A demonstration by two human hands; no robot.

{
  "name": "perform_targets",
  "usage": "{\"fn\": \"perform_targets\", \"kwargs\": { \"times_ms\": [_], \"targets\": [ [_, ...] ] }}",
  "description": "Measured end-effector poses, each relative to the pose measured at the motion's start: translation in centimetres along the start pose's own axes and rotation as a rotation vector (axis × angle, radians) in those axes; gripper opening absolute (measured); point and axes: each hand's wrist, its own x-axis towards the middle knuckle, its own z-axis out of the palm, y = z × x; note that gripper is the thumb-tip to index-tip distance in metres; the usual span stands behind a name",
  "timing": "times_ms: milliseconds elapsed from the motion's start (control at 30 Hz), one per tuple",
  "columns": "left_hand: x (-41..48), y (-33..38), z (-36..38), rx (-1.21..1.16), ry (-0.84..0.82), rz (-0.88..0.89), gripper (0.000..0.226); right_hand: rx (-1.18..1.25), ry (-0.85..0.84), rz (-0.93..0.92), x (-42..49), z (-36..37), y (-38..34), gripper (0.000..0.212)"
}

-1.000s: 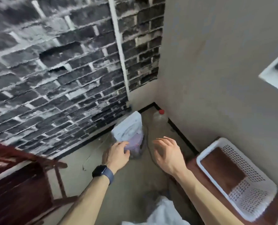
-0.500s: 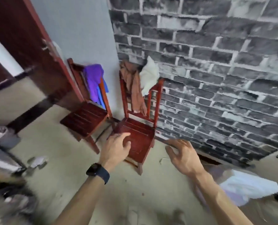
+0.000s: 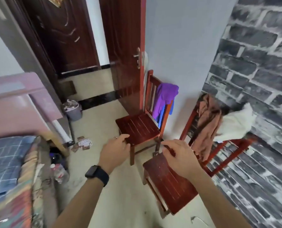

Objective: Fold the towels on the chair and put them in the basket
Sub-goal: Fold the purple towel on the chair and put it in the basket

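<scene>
Fingers (image 3: 120,139) of your left hand (image 3: 114,150) are loosely curled and slightly apart, holding nothing. Those of your right hand (image 3: 179,156) are the same: relaxed and empty. Both hands hover before two red chairs, and I cannot tell whether either touches wood.

Towels located: purple towel (image 3: 165,97) over blue towel (image 3: 170,108) on the back of the far chair (image 3: 137,127); brown towel (image 3: 207,124) and white towel (image 3: 234,125) on the back of the near chair (image 3: 170,186). Basket is not in view.

Step in hand, as I judge it, is the reach for a first towel — no folding begun. The next move calls for you to extend further, pinch one towel near its top edge, and lift it clear of the backrest — without dragging its neighbour.
</scene>
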Motion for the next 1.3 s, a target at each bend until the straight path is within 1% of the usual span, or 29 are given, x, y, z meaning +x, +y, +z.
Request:
{"fn": "perform_targets", "kwargs": {
  "times_ms": [100, 200, 367, 500, 600, 733, 833, 1000, 1200, 1300],
  "targets": [
    [3.4, -0.4, -1.0, -0.022, 0.034, -0.058, 0.043, 0.016, -0.029, -0.080, 5.6, 0.1, -0.1, 0.037],
    [6.5, -1.6, -1.6, -0.019, 0.049, -0.091, 0.042, 0.009, -0.087, -0.140, 11.0, 0.2, -0.9, 0.032],
    [12.6, -4.7, -2.7, -0.023, 0.072, -0.143, 0.043, 0.032, -0.124, -0.161, 19.6, 3.0, -2.0, 0.031],
    [19.5, -7.8, -3.3, -0.006, 0.040, -0.126, 0.043, 0.047, -0.106, -0.112, 26.2, 5.9, -2.3, 0.030],
    [25.7, -9.8, -4.2, 0.018, -0.012, -0.068, 0.042, 0.066, -0.053, -0.021, 30.5, 7.6, -2.7, 0.027],
    [33.7, -11.7, -5.8, 0.058, -0.110, 0.049, 0.044, 0.167, 0.078, 0.239, 34.4, 9.8, -3.4, 0.023],
    [39.4, -13.1, -5.7, 0.094, -0.178, 0.108, 0.045, 0.197, 0.139, 0.373, 36.2, 11.4, -3.4, 0.021],
    [45.9, -12.2, -4.2, 0.060, -0.274, 0.216, 0.041, 0.243, 0.223, 0.568, 38.5, 12.2, -2.3, 0.021],
    [52.5, -8.4, 0.4, 0.084, -0.365, 0.396, 0.043, 0.211, 0.301, 0.792, 42.4, 11.4, 3.4, 0.034],
    [56.2, -5.0, 2.7, 0.109, -0.370, 0.499, 0.046, 0.170, 0.326, 0.902, 44.9, 10.3, 7.7, 0.055]
  ]
}}
